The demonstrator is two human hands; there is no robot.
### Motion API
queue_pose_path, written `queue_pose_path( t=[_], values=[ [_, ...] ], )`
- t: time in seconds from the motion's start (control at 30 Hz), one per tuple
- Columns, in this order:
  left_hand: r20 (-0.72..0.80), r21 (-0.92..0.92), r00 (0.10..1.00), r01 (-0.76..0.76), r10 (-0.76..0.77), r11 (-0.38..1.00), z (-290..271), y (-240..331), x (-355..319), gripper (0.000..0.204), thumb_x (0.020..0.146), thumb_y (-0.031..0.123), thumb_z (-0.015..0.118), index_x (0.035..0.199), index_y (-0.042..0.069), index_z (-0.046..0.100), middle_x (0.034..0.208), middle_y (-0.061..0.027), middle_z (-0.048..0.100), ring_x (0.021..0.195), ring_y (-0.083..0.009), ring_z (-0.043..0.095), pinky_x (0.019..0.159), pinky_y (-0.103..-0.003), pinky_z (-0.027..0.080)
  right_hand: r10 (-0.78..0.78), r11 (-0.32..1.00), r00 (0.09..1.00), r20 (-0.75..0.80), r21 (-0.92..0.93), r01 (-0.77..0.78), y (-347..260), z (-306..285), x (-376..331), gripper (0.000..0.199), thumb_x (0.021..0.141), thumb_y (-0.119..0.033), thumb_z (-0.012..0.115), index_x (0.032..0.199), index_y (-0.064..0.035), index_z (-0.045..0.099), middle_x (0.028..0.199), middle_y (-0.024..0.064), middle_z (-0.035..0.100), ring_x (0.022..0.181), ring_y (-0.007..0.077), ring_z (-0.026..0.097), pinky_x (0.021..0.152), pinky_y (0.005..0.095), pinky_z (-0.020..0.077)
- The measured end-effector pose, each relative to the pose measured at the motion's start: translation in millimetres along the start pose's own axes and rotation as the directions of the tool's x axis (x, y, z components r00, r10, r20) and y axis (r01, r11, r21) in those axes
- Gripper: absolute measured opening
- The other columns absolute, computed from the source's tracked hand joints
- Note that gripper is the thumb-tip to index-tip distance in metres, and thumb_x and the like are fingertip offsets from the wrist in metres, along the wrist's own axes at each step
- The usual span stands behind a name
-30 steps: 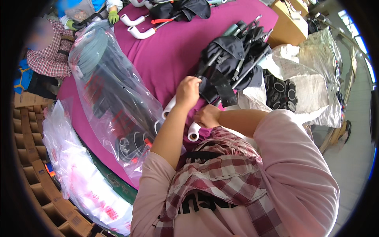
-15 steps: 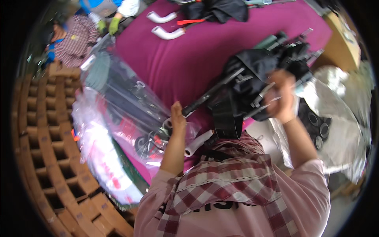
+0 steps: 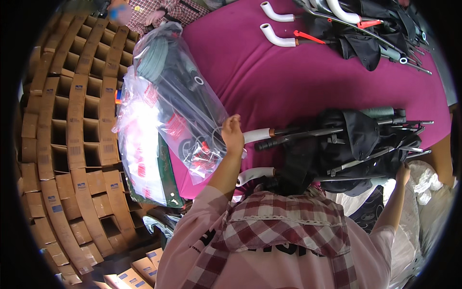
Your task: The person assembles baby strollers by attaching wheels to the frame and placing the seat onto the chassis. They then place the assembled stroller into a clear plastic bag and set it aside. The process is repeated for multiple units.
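A folded stroller [image 3: 356, 135] with black cloth and metal tubes lies across the near right of the purple-covered table. Its upper white curved handle [image 3: 258, 135] points left, and my left hand [image 3: 233, 136] is closed around that handle's end. A lower white handle [image 3: 256, 176] lies by my apron. My right hand [image 3: 403, 174] grips the stroller's lower right end, where its fingertips are partly hidden by cloth and tubes. Beside my left hand lies a clear plastic bag [image 3: 185, 96] with a folded grey-black item inside.
More folded strollers [image 3: 356, 38] lie along the table's [image 3: 284, 82] far side, with white handles and red levers. Stacked brown cartons [image 3: 77, 125] fill the left. A white and red plastic package [image 3: 139, 125] stands beside the bag. Another person's checked sleeve [image 3: 168, 10] shows at far left.
The stroller now lies flatter and nearer across the table, turned from a slant to almost level. My right hand has moved right and down to its end. The view has shifted too.
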State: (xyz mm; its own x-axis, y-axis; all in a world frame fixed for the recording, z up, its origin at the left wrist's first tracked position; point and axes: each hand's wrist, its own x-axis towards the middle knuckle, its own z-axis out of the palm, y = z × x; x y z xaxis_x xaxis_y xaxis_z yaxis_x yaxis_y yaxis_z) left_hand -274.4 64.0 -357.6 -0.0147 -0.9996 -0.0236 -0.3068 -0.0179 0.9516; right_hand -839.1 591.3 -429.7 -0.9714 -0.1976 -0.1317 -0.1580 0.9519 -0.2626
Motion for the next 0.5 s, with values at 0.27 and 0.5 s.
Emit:
queue_pose_path(
  t=[0.27,0.5],
  values=[
    [-0.088,0.18,0.845,0.534,-0.528,0.826,-18,-57,55,0.052,0.097,0.038,0.056,0.13,-0.001,0.055,0.129,-0.026,0.059,0.121,-0.0403,0.055,0.1,-0.047,0.043,0.104,0.988,0.994,0.031,-0.121,-0.099,-22,-10,2,0.05,0.091,-0.047,0.045,0.122,-0.0167,0.071,0.118,0.0193,0.069,0.11,0.041,0.065,0.095,0.0501,0.049],
    [-0.148,0.395,0.979,0.188,-0.14,0.899,-74,-140,50,0.038,0.098,0.028,0.053,0.12,-0.002,0.06,0.12,-0.0212,0.065,0.112,-0.0387,0.06,0.102,-0.043,0.046,0.063,0.996,0.997,-0.034,-0.066,-0.065,-21,-17,-11,0.047,0.089,-0.043,0.048,0.109,-0.0096,0.074,0.109,0.0228,0.071,0.104,0.0438,0.066,0.091,0.0513,0.0497]
  ],
)
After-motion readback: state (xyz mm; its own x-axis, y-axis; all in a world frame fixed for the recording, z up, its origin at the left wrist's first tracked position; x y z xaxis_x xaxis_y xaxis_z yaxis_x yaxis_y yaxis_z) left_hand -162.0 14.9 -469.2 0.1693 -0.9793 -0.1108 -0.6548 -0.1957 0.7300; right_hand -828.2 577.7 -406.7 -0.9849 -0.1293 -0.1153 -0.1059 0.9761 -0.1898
